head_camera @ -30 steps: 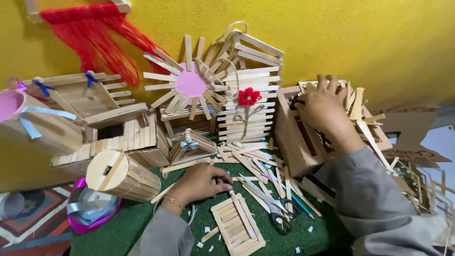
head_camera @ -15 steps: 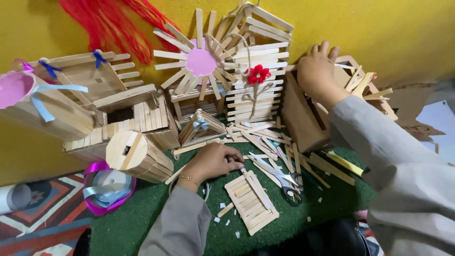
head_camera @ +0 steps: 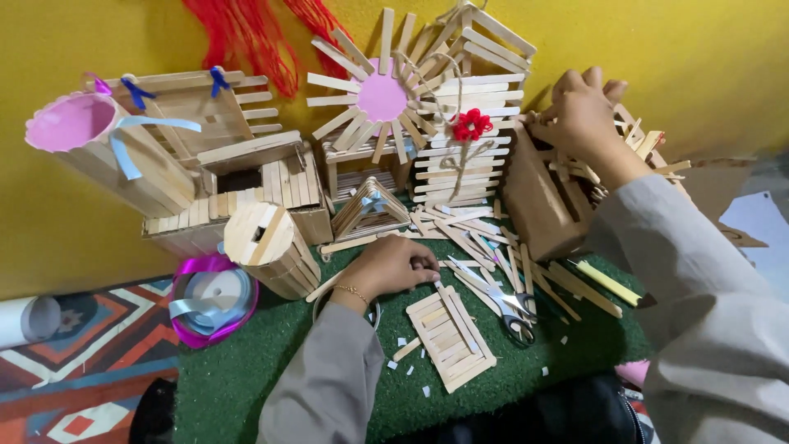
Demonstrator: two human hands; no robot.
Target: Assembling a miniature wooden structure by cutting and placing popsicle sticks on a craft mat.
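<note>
My left hand (head_camera: 393, 268) rests knuckles-up on the green mat (head_camera: 246, 378), fingertips touching loose wooden craft sticks (head_camera: 468, 234) just above a flat panel of glued sticks (head_camera: 450, 337). My right hand (head_camera: 579, 117) reaches up into a cardboard box (head_camera: 538, 197) full of sticks at the right, fingers curled among them; whether it grips one is hidden. Grey scissors (head_camera: 501, 300) lie between the panel and the box.
Stick-built models stand against the yellow wall: a round drum (head_camera: 267, 247), a pink-lined cylinder (head_camera: 107, 156), a house (head_camera: 222, 148), a sunburst with pink centre (head_camera: 382, 94), a tower with a red flower (head_camera: 470, 127). A purple ribbon spool (head_camera: 212, 298) lies at left.
The view has shifted slightly closer. My right hand has stayed in the box of sticks, and my left hand has stayed on the loose sticks with small finger movement.
</note>
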